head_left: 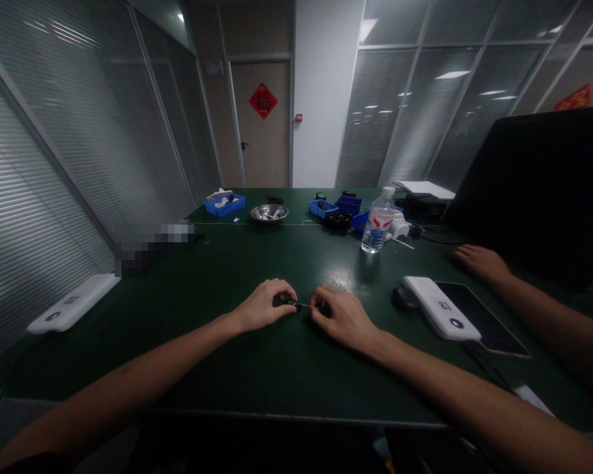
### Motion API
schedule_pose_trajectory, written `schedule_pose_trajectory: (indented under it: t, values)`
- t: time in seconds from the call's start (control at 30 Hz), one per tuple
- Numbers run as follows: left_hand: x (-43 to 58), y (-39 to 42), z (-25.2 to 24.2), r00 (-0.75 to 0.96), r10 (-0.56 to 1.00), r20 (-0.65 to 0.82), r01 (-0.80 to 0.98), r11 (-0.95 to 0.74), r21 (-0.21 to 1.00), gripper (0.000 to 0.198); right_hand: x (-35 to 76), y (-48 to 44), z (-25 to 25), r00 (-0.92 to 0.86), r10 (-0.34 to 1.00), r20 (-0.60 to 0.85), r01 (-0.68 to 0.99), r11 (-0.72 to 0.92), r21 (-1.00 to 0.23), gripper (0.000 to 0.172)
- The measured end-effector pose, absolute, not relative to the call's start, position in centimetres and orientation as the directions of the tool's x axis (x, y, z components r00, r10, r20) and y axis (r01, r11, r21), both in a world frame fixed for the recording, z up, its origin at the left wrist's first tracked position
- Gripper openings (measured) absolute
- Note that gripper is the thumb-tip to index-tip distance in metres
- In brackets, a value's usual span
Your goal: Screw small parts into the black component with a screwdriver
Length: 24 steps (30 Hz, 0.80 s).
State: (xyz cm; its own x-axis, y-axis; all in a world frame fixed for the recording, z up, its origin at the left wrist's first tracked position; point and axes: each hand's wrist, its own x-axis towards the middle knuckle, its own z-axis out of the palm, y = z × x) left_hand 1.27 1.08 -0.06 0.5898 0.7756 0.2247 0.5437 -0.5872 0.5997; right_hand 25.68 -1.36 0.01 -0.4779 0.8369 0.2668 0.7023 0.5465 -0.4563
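Note:
Just above the green table (217, 362), near its middle, my left hand (261, 306) pinches a small dark piece with a green part (293, 304) between thumb and fingers. Its exact kind is too small to make out. Facing it from the right, my right hand (343, 316) is closed around a small dark tool, mostly hidden by the fingers. From that hand a thin silvery shaft (304, 305) reaches left to the small piece. The shaft's tip seems to touch the piece, but the contact is too fine to be sure.
Right of my hands lie a white power bank (437, 306) and a dark phone (489, 322). Another person's hand (484, 263) rests beyond them, by a black monitor (538, 191). Behind stand a water bottle (378, 224), a metal bowl (267, 220) and blue trays (226, 208).

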Motion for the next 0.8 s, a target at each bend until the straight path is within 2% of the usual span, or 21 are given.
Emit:
schedule_pose_trajectory:
  t: [0.27, 0.8]
  values:
    - [1.4, 1.13, -0.17, 0.602, 0.756, 0.259, 0.479, -0.601, 0.64, 0.017, 25.66, -1.34, -0.15, -0.473, 0.839, 0.268, 0.71, 0.543, -0.447, 0.01]
    - [1.25, 1.19, -0.05, 0.608, 0.766, 0.208, 0.442, -0.544, 0.713, 0.018, 25.73, -1.37, -0.04, -0.479, 0.828, 0.292, 0.663, 0.559, -0.498, 0.01]
